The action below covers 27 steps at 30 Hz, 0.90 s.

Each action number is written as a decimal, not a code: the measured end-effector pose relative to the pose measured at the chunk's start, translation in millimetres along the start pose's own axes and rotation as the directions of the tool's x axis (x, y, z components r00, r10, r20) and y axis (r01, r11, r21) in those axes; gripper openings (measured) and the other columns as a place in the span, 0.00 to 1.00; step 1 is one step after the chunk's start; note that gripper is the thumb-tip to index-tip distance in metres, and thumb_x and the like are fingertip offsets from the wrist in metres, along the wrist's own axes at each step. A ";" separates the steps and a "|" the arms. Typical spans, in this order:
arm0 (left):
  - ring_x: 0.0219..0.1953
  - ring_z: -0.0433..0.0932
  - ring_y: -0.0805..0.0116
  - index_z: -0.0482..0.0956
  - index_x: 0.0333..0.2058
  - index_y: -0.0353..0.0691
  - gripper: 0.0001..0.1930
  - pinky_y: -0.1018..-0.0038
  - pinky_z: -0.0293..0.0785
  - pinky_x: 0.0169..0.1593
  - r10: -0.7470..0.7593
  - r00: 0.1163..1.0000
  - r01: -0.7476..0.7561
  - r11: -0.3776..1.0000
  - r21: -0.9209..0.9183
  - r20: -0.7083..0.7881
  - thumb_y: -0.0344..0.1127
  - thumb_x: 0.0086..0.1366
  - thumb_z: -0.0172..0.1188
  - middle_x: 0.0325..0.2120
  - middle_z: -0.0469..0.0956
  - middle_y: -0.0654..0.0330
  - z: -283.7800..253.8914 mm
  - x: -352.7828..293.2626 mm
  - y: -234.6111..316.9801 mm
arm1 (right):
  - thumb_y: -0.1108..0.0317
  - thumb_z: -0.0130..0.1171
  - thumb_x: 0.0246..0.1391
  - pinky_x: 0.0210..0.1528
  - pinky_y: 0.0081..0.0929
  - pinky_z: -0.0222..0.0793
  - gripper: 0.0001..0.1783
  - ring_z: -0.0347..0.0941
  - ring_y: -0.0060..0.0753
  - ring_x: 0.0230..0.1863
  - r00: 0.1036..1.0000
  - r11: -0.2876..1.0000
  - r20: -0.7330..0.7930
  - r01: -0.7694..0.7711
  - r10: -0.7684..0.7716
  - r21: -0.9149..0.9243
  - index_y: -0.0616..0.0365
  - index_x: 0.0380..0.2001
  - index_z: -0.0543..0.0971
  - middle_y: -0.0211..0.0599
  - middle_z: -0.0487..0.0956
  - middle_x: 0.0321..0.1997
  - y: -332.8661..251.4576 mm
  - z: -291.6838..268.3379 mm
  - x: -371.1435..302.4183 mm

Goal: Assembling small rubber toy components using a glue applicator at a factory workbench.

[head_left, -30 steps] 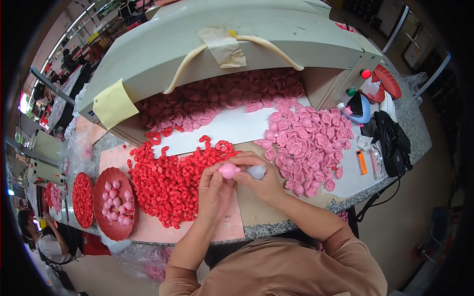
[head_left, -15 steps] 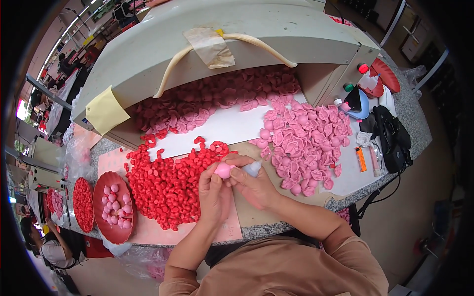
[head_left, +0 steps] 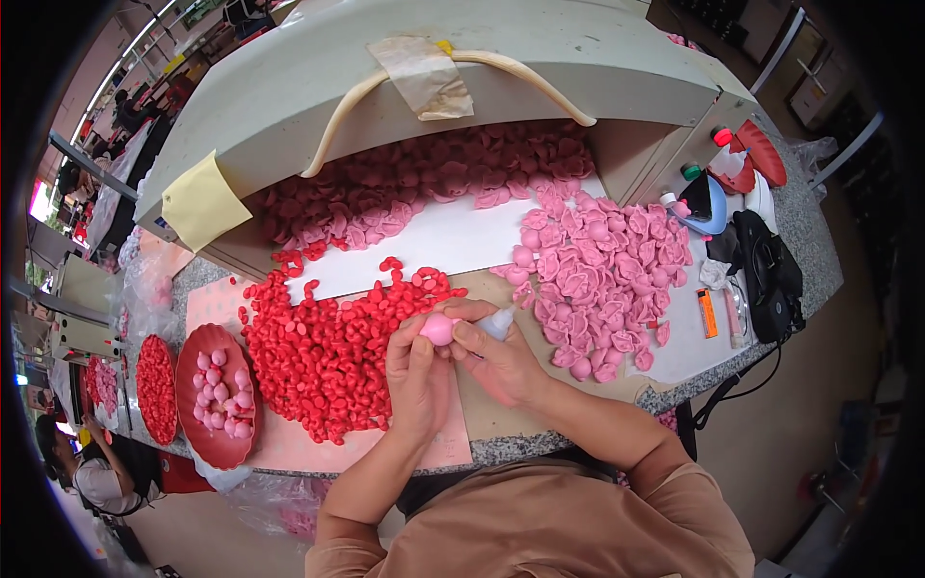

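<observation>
In front of my chest, my left hand [head_left: 414,371] pinches a smooth, round pink piece [head_left: 437,329] between thumb and fingers. My right hand [head_left: 503,364] is closed around a small translucent squeeze bottle [head_left: 497,324], whose pale end sticks out on the right. The right thumb and fingertips meet the left fingers beside the pink piece, and the bottle's other end is hidden in the hand. Just left of my hands spreads a heap of small glossy red curved pieces [head_left: 323,366]. To the right lies a pile of pink petal-shaped pieces [head_left: 607,279] with round ones among them.
Behind stands a grey machine [head_left: 318,116] with more pink pieces in its opening. A red scalloped dish [head_left: 193,424] of pink balls and another dish of red pieces [head_left: 156,385] sit at left. An orange lighter [head_left: 708,313] and black bag [head_left: 771,270] lie at right.
The view has shifted slightly. Both hands keep nearly the same hold on the pink piece and the bottle.
</observation>
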State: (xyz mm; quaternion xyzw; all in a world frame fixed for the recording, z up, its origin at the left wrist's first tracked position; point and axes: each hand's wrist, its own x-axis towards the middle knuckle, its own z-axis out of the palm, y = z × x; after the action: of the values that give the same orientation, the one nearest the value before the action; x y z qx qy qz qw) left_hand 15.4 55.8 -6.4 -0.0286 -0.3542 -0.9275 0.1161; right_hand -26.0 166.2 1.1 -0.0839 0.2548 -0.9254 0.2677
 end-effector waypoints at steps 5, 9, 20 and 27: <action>0.38 0.67 0.74 0.71 0.47 0.44 0.11 0.76 0.65 0.44 0.006 1.000 -0.006 1.000 0.008 -0.008 0.31 0.66 0.49 0.44 0.71 0.61 -1.6 -2.8 0.1 | 0.72 0.55 0.55 0.43 0.22 0.65 0.10 0.68 0.24 0.44 1.000 1.000 0.017 -0.003 0.003 -0.004 0.53 0.42 0.75 0.33 0.72 0.48 0.6 0.0 -1.5; 0.39 0.67 0.74 0.71 0.47 0.44 0.11 0.76 0.64 0.44 -0.033 0.999 0.033 0.999 -0.012 -0.041 0.32 0.66 0.49 0.43 0.71 0.62 2.0 -2.5 1.1 | 0.71 0.56 0.55 0.43 0.21 0.65 0.12 0.68 0.24 0.43 0.999 1.000 -0.039 -0.028 0.027 -0.014 0.56 0.43 0.74 0.33 0.72 0.48 -1.7 3.8 -2.9; 0.49 0.69 0.67 0.72 0.47 0.40 0.14 0.72 0.66 0.50 0.122 0.993 -0.118 0.966 0.231 -0.001 0.28 0.62 0.55 0.48 0.70 0.57 1.6 5.3 6.4 | 0.73 0.61 0.49 0.52 0.21 0.60 0.19 0.64 0.24 0.50 0.993 0.943 -0.043 0.088 -0.107 -0.320 0.60 0.46 0.74 0.31 0.69 0.49 -2.8 6.8 2.4; 0.45 0.72 0.67 0.74 0.36 0.37 0.09 0.74 0.69 0.48 0.247 0.963 -0.269 0.861 0.431 0.109 0.21 0.56 0.58 0.40 0.73 0.59 -13.7 4.3 8.5 | 0.71 0.62 0.49 0.54 0.28 0.63 0.16 0.67 0.30 0.52 0.997 0.976 -0.037 0.056 -0.065 -0.209 0.57 0.42 0.74 0.35 0.70 0.49 9.7 5.5 -0.5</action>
State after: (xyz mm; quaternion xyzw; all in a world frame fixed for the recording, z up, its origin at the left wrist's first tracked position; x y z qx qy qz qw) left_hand 13.5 39.8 -10.6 -0.0719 -0.5510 -0.7979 0.2336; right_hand -19.5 157.1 0.9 -0.0987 0.3534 -0.9029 0.2237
